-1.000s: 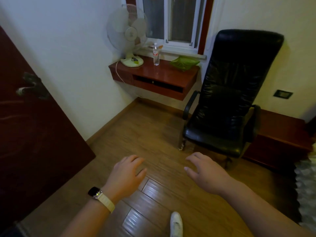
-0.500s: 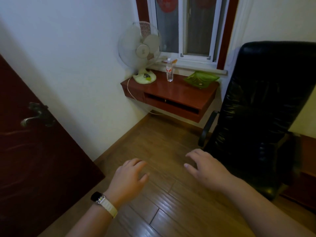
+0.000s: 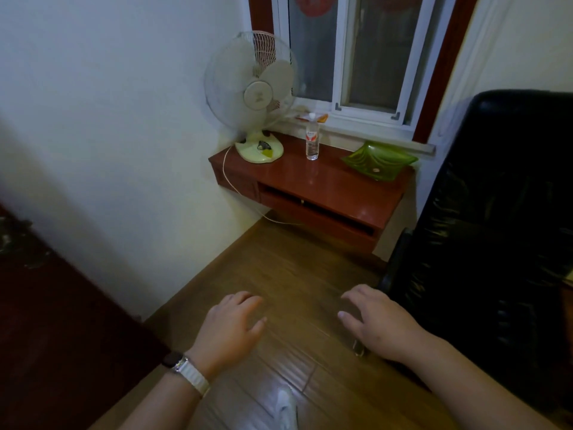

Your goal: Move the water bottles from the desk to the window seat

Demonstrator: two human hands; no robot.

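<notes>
Change since a second ago?

— The view has closed in on the counter (image 3: 335, 187). The fan (image 3: 251, 97), the water bottle (image 3: 312, 139) and the green dish (image 3: 379, 159) all loom larger, and the chair (image 3: 496, 212) has slid to the right edge. I judge the person is walking up; no bottle has been moved yet.

Where does the bottle stand?

— Upright on the counter, between the fan's base and the dish, just below the window sill (image 3: 372, 128). Only one shows.

And each grip, left first?

— The left hand (image 3: 231, 327), with a watch (image 3: 186, 370) on its wrist, hovers over the floor. Its grip is loose and fairly wide, fingers gently bent, holding nothing. The right hand (image 3: 381, 324), near the chair, is the same: a relaxed, wide grip, touching nothing. Both are well apart from the bottle.

So what next?

— Probably more steps forward before either hand can reach.
</notes>
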